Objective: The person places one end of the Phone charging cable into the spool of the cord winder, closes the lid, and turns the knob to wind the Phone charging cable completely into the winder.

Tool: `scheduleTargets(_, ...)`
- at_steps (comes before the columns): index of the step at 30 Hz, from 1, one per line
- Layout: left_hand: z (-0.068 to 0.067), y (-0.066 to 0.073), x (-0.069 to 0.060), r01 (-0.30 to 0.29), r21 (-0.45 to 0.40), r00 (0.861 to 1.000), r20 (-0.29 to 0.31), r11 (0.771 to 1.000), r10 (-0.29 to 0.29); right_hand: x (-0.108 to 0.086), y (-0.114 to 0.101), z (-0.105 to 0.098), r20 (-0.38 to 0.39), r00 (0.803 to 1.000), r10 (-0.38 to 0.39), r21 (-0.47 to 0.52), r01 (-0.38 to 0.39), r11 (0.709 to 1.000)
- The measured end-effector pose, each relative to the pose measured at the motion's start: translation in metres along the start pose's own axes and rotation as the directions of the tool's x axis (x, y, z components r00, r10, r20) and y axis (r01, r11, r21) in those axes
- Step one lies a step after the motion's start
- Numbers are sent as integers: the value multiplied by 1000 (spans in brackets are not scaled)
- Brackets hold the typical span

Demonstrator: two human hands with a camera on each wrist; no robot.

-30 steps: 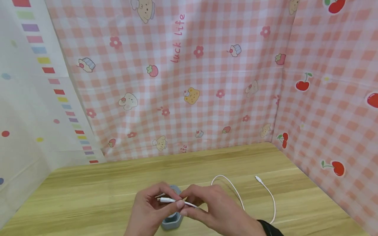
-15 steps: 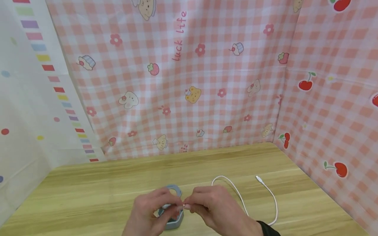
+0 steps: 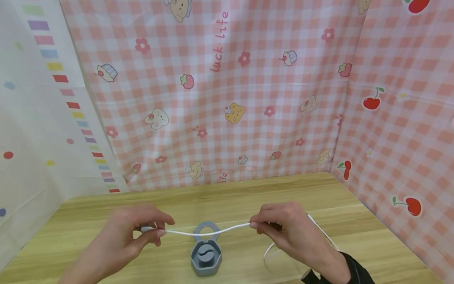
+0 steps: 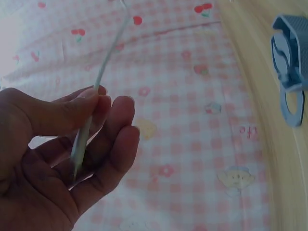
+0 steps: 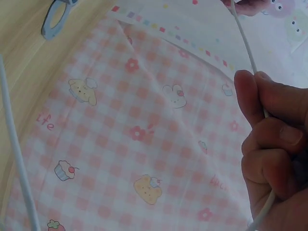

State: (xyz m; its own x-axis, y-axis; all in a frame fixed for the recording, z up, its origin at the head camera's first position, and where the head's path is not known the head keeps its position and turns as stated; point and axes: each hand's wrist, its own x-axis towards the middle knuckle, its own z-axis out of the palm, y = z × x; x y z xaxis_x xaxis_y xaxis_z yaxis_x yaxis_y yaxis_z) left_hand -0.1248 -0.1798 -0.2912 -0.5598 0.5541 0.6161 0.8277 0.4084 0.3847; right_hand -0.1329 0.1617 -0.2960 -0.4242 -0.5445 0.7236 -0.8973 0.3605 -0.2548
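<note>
A white charging cable (image 3: 209, 234) spans the gap between both hands, sagging slightly. My left hand (image 3: 133, 232) pinches it between thumb and fingertips just behind its plug (image 4: 81, 147), which lies across the fingers. On the other side, my right hand (image 3: 283, 227) pinches the cable between thumb and index finger, and in the right wrist view the cable (image 5: 248, 45) runs on through the curled fingers. Below the stretched part, on the table, stands a grey hexagonal cable winder (image 3: 206, 258) with a round grooved core and a ring-shaped part at its far side.
The cable's remaining length (image 3: 269, 250) loops down to the wooden table (image 3: 159, 268) beneath my right hand. More of it (image 3: 324, 232) lies farther right. A pink checked cloth (image 3: 213, 90) hangs behind the table, with cloth also at both sides.
My hands were close together over the winder, pinching the cable near its plug. They have moved apart, left hand leftward and right hand rightward, drawing a length of cable between them and uncovering the winder.
</note>
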Motion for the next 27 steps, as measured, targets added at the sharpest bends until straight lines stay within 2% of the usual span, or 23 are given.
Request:
scheduleTargets(5, 26, 20, 11, -55, 136, 993, 112, 989, 40, 1, -8, 10, -27, 1000, 1, 22, 0, 1000)
scheduleTargets(7, 40, 28, 16, -96, 143, 989, 126, 985, 78, 1, -11, 15, -36, 999, -33, 36, 34, 999)
scheduleTargets(9, 53, 35, 21, -100, 116, 989, 124, 988, 85, 2, -15, 21, -46, 997, -66, 56, 69, 996)
scheduleTargets(11, 63, 40, 27, -107, 86, 991, 89, 991, 100, 2, -18, 25, -59, 993, -101, 71, 105, 992)
scheduleTargets(14, 70, 47, 33, -128, 95, 992, -4, 987, 129, 3, -24, 31, -80, 990, -119, 89, 126, 988)
scheduleTargets(16, 73, 51, 36, -151, 125, 985, -69, 981, 160, 4, -26, 33, -94, 988, -119, 101, 129, 987)
scheduleTargets(18, 75, 53, 38, -163, 153, 978, -104, 975, 180, 4, -27, 34, -110, 987, -121, 106, 133, 985)
scheduleTargets(22, 76, 56, 38, -162, 184, 974, -131, 969, 188, 5, -28, 34, -120, 983, -139, 113, 153, 982)
scheduleTargets(27, 70, 54, 37, -185, 214, 966, -141, 959, 217, 9, -30, 32, -81, 984, -156, 98, 164, 982)
